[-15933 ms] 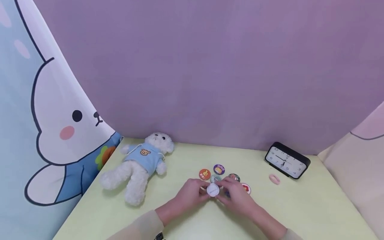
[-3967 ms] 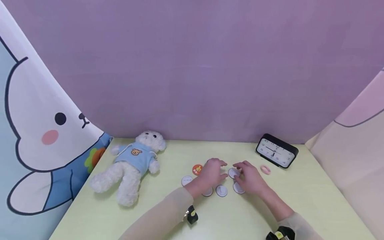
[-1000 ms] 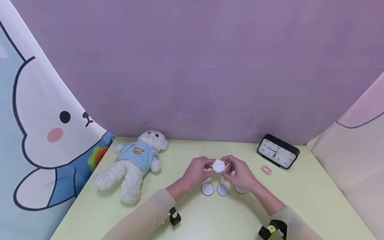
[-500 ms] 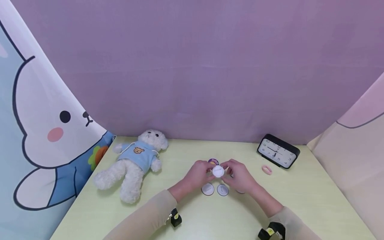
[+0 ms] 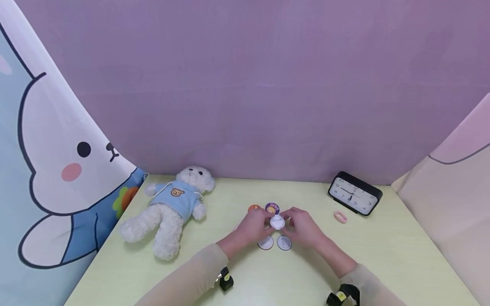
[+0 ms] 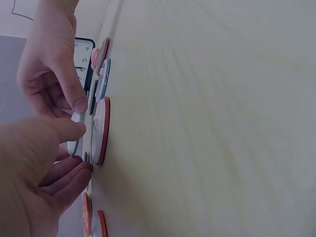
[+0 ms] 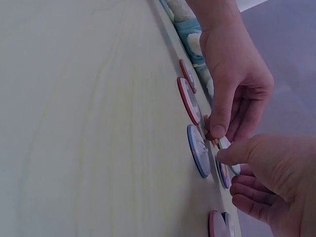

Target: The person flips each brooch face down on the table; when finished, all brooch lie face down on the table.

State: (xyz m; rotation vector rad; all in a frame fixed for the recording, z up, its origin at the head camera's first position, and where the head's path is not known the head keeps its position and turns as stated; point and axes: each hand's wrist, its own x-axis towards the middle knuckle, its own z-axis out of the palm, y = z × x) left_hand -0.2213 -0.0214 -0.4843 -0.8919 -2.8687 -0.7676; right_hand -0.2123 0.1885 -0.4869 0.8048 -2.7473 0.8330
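A round pin badge [image 5: 277, 222], its white back facing up, is held low over the table between both hands. The left hand [image 5: 252, 226] pinches its left edge with thumb and fingers, while the right hand [image 5: 304, 228] pinches the right edge. In the left wrist view the badge [image 6: 73, 140] shows edge-on between the two thumbs. Nearer the person, two badges [image 5: 265, 243] [image 5: 284, 242] lie back up. Beyond the hands sit a purple badge [image 5: 272, 207] and an orange badge [image 5: 254, 207], both picture up. More badges are partly hidden by the hands.
A white plush toy in a blue shirt [image 5: 176, 204] lies at the table's left. At the back right stands a black-framed clock [image 5: 355, 193], with a small pink ring-shaped thing [image 5: 340, 217] in front of it. A purple curtain [image 5: 268, 93] hangs behind the table.
Both hands have lowered the held badge a little toward the person, uncovering the purple and orange badges. Much earlier, several badges lay picture up; some now lie back up in a row.
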